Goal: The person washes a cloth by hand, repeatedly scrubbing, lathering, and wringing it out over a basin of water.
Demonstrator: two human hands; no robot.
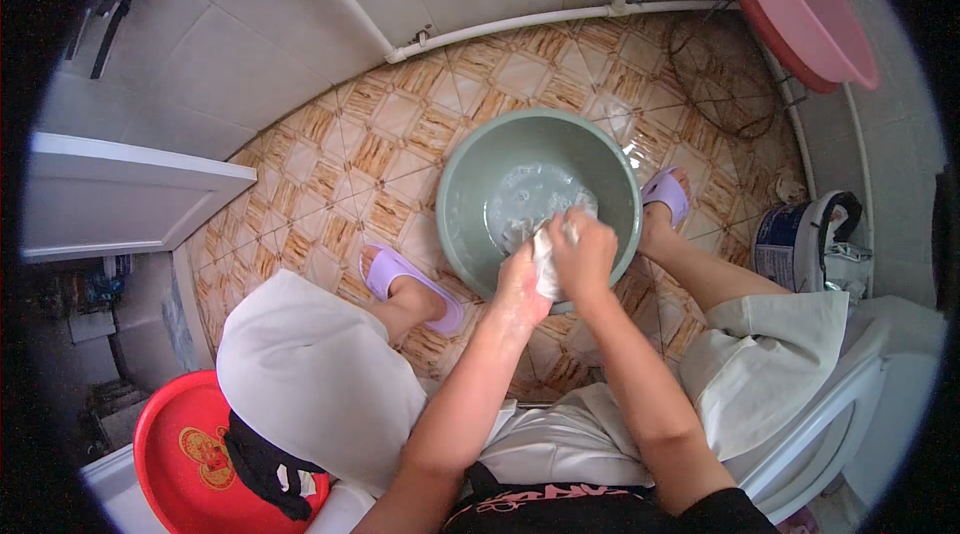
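Note:
A grey-green plastic basin (462, 199) stands on the tiled floor between my feet, with soapy, cloudy water (525, 192) in its bottom. Over its near side, my left hand (521, 284) and my right hand (583, 252) are closed together around a wet white cloth (545, 266). Part of the cloth bulges out between the two hands; its lower end hangs toward the water. I cannot make out what kind of garment or cloth it is.
At lower left, a red basin (165, 444) holds dark clothing (262, 459). A white cabinet door (135, 196) juts in at left. Pink basin (810, 9) hangs at upper right; below it are a hose (690, 84) and a bucket (790, 246). My feet wear purple slippers (440, 306).

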